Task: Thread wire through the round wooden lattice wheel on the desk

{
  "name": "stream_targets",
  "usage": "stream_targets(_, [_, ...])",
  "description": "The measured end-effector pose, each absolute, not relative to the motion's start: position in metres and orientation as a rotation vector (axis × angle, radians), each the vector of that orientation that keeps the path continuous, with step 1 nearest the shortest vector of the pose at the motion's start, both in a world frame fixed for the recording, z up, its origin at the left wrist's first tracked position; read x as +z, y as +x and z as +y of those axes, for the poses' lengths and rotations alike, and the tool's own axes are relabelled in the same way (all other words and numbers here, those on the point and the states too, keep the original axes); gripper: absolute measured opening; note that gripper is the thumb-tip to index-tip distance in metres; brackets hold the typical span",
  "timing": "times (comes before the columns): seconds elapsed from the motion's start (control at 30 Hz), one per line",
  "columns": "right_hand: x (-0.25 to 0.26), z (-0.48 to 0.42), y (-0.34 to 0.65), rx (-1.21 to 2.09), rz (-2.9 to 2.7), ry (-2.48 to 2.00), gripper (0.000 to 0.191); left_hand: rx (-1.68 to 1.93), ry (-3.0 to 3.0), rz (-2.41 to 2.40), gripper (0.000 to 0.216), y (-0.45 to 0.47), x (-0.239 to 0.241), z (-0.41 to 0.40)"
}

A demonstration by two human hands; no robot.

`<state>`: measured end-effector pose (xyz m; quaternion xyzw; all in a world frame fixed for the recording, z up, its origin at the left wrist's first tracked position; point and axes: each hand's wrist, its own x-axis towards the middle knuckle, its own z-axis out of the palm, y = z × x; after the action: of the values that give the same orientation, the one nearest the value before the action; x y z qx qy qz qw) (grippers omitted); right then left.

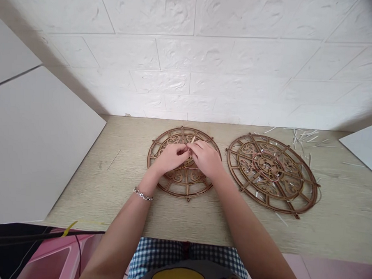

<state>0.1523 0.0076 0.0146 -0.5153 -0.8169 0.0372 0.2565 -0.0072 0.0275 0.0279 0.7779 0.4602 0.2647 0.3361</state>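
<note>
A round brown openwork frame (186,188), like a spoked wheel with scroll cut-outs, lies flat on the table below my hands. My left hand (172,156) comes in from the left, its thumb and fingers pinched together. My right hand (207,157) meets it fingertip to fingertip over the middle of the frame, also closed in a pinch. Whatever is between the fingertips is too small to name. A short pale strip (193,138) shows just behind them. A thin copper-coloured wire (191,168) crosses the frame under my hands.
A second, similar round frame (267,200) lies to the right, with coiled wire (279,162) on its centre. Thin white scraps (305,136) are scattered behind it. One pale strip (113,159) lies at the left. White panels (46,150) flank the table; a white brick-patterned wall (189,57) stands behind.
</note>
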Motion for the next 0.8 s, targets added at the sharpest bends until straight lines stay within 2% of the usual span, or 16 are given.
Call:
stream_targets(0.23, [0.009,0.014,0.150,0.461,-1.882,-1.586,0.020,0.841,1.807,1.210,0.053,-0.012,0.023,0.031])
stream_targets(0.43, [0.008,0.015,0.150,0.666,-1.837,-1.495,0.017,0.756,2.222,1.370,0.021,-0.012,0.015,0.037])
stream_targets(0.7, [0.007,0.012,0.150,0.661,-2.001,-1.461,0.016,0.705,2.285,1.352,0.020,-0.014,0.008,0.040])
stream_targets(0.8, [0.010,0.010,0.147,0.608,-2.001,-1.608,0.016,0.621,2.313,1.325,0.020,-0.013,0.011,0.038])
